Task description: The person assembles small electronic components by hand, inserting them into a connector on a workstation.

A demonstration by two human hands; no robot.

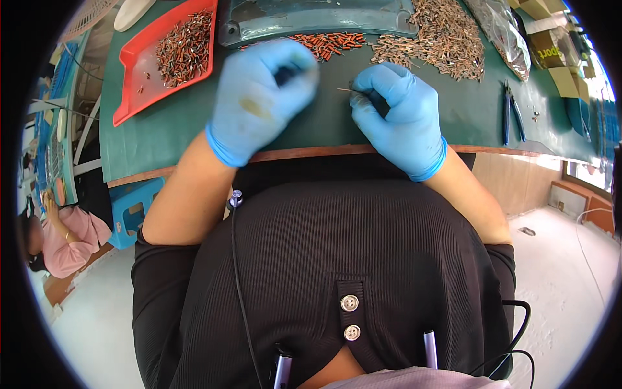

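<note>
Thin metal pin [343,89] juts leftward from the right hand's [396,120] pinched fingertips, into the gap toward the blurred left hand [262,100], whose fingers curl closed; on what, I cannot tell. Left lies a red tray [133,84] of parts. Bare green mat [473,110] runs right to blue-handled pliers [512,117], near the table's front edge.

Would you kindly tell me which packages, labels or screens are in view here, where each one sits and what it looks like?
Cardboard boxes: far right corner of the green table, small brown cartons stacked together, one with dark print on its side.
Clear plastic bag: just left of the boxes, crumpled, see-through, beside the heap of small metal parts.
No screens or signs show.
</note>
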